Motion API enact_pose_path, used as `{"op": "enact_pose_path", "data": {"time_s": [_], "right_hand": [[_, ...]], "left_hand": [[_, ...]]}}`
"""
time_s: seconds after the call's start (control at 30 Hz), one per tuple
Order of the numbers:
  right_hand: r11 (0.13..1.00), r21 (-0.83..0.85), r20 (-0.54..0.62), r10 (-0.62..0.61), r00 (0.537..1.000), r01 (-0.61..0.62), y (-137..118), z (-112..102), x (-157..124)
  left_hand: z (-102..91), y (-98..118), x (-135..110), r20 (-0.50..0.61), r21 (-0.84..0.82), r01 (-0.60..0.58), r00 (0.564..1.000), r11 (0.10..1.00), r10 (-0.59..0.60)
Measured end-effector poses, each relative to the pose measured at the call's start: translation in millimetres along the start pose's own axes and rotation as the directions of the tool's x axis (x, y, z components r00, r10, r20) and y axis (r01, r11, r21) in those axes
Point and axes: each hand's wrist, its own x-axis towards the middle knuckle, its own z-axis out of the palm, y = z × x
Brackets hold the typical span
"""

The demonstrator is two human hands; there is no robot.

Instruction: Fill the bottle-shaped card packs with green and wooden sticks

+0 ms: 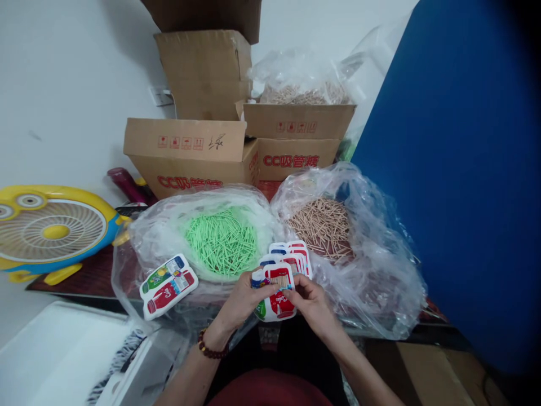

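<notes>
Both hands hold one small bottle-shaped plastic pack (276, 293) printed red, white and green, with tan sticks showing in its top. My left hand (243, 301) grips its left edge with curled fingers. My right hand (310, 301) pinches its right side. Just behind it lies a fanned pile of like packs (291, 256). A clear bag of green sticks (222, 239) sits behind my left hand. A clear bag of tan sticks (323, 225) sits behind my right hand. Another pair of packs (168, 286) lies on the plastic to the left.
Cardboard boxes (190, 155) with red print are stacked at the back, one holding a bag of tan sticks (296, 90). A yellow cartoon desk fan (51, 228) lies at the left. A white tray (54, 352) is at lower left. A blue panel (456, 169) stands on the right.
</notes>
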Motion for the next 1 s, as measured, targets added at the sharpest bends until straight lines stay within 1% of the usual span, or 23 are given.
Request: {"op": "enact_pose_path", "data": {"time_s": [0.1, 0.27, 0.33, 0.43, 0.6, 0.67, 0.8, 0.87, 1.0], "right_hand": [[1.000, 0.022, -0.008, 0.006, 1.000, -0.006, -2.7, 1.3, -1.7], [0.986, 0.137, 0.133, 0.082, 0.988, -0.100, -10.7, -2.5, -2.9], [0.984, 0.145, 0.101, 0.085, 0.991, -0.099, -9.2, -3.6, -2.5], [0.994, 0.095, 0.035, 0.043, 0.998, -0.046, -3.7, -2.2, -2.2], [1.000, 0.002, 0.057, 0.017, 0.998, -0.017, 2.2, 2.1, -2.9], [0.999, 0.037, 0.078, 0.027, 0.997, -0.030, 2.7, 2.4, -2.9], [0.980, 0.175, 0.104, 0.077, 0.992, -0.094, 1.4, 1.7, -1.0], [0.975, 0.201, 0.114, 0.069, 0.991, -0.091, 0.0, 2.3, 0.1], [0.969, 0.222, 0.189, 0.063, 0.980, -0.105, -1.4, 6.0, 1.3]], "left_hand": [[-1.8, 2.2, -2.9, -0.005, -0.008, 0.025, 1.000, 1.000, -0.025], [-2.2, 4.5, -5.5, 0.008, -0.066, 0.000, 1.000, 0.998, 0.001], [-1.8, 3.4, -5.2, -0.002, -0.069, -0.008, 1.000, 0.998, 0.008], [-2.7, 1.4, -4.3, -0.020, -0.055, 0.001, 1.000, 0.999, -0.002], [-10.4, -0.6, -4.4, 0.038, 0.016, 0.054, 0.998, 0.998, -0.054], [-13.4, -1.5, -5.0, 0.037, 0.011, 0.054, 0.998, 0.998, -0.055], [-14.2, -2.1, -5.8, -0.010, 0.011, 0.058, 0.998, 0.998, -0.058], [-12.8, -1.9, -5.5, -0.017, 0.009, 0.065, 0.998, 0.998, -0.065], [-12.1, -3.3, -3.8, 0.013, 0.012, 0.043, 0.999, 0.999, -0.044]]}}
